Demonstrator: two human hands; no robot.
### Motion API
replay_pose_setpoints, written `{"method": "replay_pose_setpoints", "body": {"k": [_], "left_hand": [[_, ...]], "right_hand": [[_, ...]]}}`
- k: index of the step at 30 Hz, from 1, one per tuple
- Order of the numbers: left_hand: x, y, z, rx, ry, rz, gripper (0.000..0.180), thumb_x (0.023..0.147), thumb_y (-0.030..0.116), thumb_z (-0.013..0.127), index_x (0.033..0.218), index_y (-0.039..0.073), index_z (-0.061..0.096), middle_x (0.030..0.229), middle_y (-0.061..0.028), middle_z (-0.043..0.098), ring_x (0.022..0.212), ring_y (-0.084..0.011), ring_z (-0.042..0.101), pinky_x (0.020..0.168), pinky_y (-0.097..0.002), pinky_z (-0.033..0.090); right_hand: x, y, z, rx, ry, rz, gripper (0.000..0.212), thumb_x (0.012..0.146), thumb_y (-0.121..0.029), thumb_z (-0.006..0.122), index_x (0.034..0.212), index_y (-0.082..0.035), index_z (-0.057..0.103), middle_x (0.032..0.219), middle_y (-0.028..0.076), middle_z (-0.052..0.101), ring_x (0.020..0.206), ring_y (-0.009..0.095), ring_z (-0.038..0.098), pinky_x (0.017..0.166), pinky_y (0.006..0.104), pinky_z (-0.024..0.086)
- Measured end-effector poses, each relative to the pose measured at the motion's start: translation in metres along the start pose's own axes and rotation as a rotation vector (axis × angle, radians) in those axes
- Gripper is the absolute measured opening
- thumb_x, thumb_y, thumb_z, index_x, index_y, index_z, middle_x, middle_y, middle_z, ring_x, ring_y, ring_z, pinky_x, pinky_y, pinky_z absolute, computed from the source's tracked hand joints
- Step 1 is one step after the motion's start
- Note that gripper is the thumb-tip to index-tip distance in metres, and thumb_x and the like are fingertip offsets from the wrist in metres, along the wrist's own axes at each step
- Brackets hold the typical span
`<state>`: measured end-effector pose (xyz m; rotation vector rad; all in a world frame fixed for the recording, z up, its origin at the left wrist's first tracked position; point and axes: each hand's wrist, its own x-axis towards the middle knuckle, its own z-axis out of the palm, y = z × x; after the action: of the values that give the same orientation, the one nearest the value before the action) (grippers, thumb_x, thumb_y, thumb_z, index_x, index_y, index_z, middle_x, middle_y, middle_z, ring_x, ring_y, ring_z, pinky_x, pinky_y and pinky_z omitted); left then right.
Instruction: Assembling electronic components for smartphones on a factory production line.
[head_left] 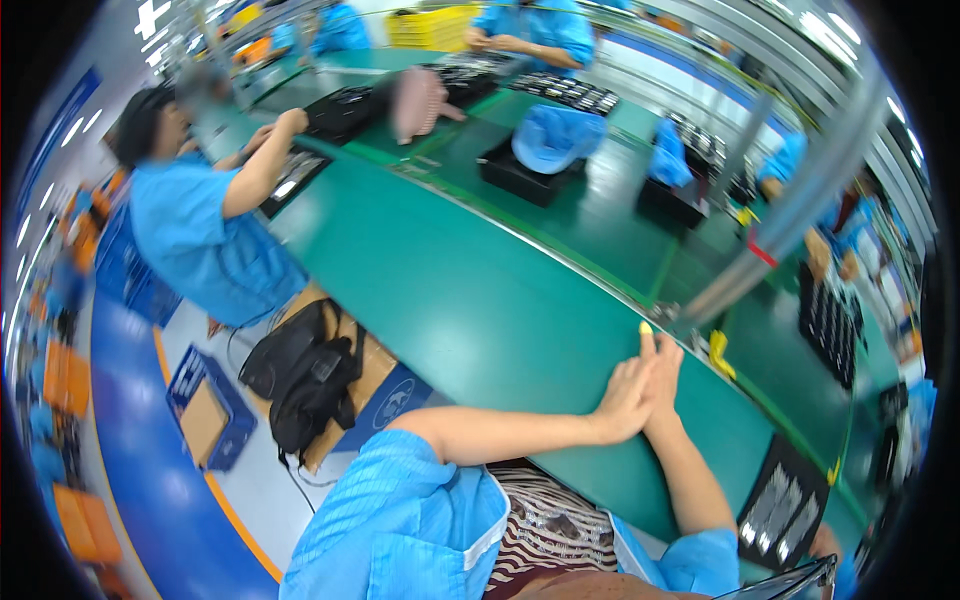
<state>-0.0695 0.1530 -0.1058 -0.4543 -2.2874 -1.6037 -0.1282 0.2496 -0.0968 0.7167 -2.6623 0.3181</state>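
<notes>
Yellow fingertip cover point(646, 328) sits on a finger where the wearer's two hands meet, above the green bench point(450, 290), toward its far edge. Fits like a cap, so likely worn rather than gripped; can't tell which hand's finger it's on.

Left hand point(620, 398) lies against the right hand point(664, 378), palms apparently facing, fingers mostly straight. Contact looks like one hand bracing the other. Nothing visible in either grasp; can't tell if something small is pinched between them.

Cover's long axis follows its finger: near upright in view, closed tip pointing up, away from the wearer, toward the rail. Left forearm comes in from the left, nearly level; right forearm rises from below, so they cross close to a right angle.

Just beyond: a yellow piece point(718, 355) at the rail, near the foot of the metal post point(745, 265). Right, nearer the wearer: black tray point(818, 478) with shiny pieces in rows, probably kept to the side to leave elbow room. Past the rail, a black box point(510, 178) with a blue bag point(558, 140) over it, maybe as a liner. Left, a co-worker point(210, 225) in blue works at the same bench.
</notes>
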Motion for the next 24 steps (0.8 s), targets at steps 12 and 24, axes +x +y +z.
{"method": "replay_pose_setpoints", "body": {"k": [12, 24], "left_hand": [[0.014, 0.016, 0.018, 0.110, -0.039, 0.057, 0.065, 0.077, 0.015, 0.058, 0.137, 0.009, 0.034, 0.113, -0.0187, 0.043, 0.112, -0.0355, 0.039, 0.092, -0.0463, 0.031], [-0.003, 0.029, 0.010, -0.032, -0.147, 0.133, 0.084, 0.073, 0.011, 0.057, 0.146, 0.003, 0.014, 0.138, -0.0308, 0.019, 0.135, -0.0469, 0.011, 0.100, -0.0541, 0.025]], "right_hand": [[-0.006, 0.039, 0.020, 0.397, 0.111, -0.077, 0.056, 0.086, -0.024, 0.053, 0.135, -0.001, 0.039, 0.106, 0.017, 0.049, 0.090, 0.028, 0.049, 0.079, 0.0394, 0.040], [-0.012, 0.013, -0.024, 0.660, 0.029, 0.022, 0.057, 0.086, -0.034, 0.050, 0.134, -0.002, 0.043, 0.106, 0.020, 0.051, 0.096, 0.036, 0.049, 0.083, 0.0455, 0.040]]}}
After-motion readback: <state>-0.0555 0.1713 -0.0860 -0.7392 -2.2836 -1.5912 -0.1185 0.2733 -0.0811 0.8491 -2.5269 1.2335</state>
